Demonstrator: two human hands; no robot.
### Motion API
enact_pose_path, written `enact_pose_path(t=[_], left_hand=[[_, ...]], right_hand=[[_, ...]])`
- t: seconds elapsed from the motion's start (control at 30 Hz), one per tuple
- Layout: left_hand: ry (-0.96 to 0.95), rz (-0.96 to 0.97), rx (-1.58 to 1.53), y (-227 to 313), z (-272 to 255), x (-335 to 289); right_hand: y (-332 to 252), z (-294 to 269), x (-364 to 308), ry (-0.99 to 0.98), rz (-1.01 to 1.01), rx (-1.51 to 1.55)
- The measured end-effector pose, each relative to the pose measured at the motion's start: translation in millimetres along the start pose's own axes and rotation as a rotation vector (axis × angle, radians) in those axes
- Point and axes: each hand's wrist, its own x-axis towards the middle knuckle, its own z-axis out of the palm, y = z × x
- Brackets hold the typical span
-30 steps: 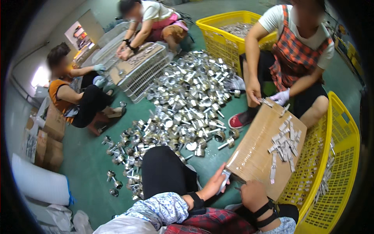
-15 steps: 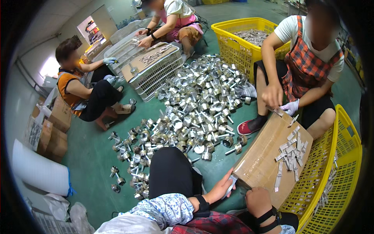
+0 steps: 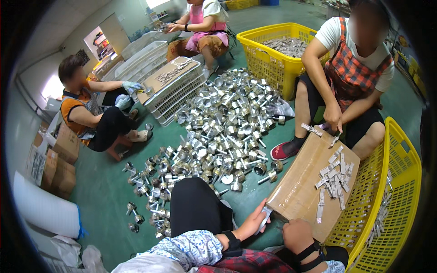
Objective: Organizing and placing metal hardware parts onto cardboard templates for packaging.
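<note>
My left hand (image 3: 251, 225) is closed around a flat, pale silvery piece (image 3: 265, 217) beside the near corner of a cardboard box (image 3: 295, 193). The kind of that piece does not show. My right hand (image 3: 296, 235) is curled into a fist just right of it, at the box's near edge; its fingertips are turned away, so what it grips is hidden. On the box lie several flat metal clip-like pieces (image 3: 334, 178). Across from me, a co-worker's hands (image 3: 334, 119) work at a small piece near the box's far end.
A heap of shiny metal cups with stems (image 3: 223, 136) covers the green floor ahead. Yellow baskets stand at right (image 3: 387, 182) and behind the heap (image 3: 273, 63), holding metal pieces. Two more people sit by stacked crates (image 3: 175, 98). A white foam roll (image 3: 45, 204) lies left.
The picture has shifted slightly. The co-worker opposite has lowered a hand toward the box's far end. The person in pink has lifted their hands off the crates. My hands stay nearly in place.
</note>
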Motion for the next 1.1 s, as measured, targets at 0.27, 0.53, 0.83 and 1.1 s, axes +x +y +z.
enact_pose_path(t=[0.27,0.53,0.83,1.1], left_hand=[[-0.02,-0.021,0.035,6.9,2.3,-1.8],[-0.005,-0.051,-0.007,-0.6,-1.0,-1.0],[0.008,-0.024,0.01,-2.0,-2.2,0.2],[0.0,-0.012,-0.011,-5.4,-4.1,0.6]], right_hand=[[1.8,0.1,-1.9,0.019,-0.021,0.012],[1.2,3.4,-1.9,0.025,-0.01,0.018],[-1.5,-0.6,-2.3,0.012,0.012,0.006],[-1.7,-1.2,-2.5,0.006,0.0,0.016]])
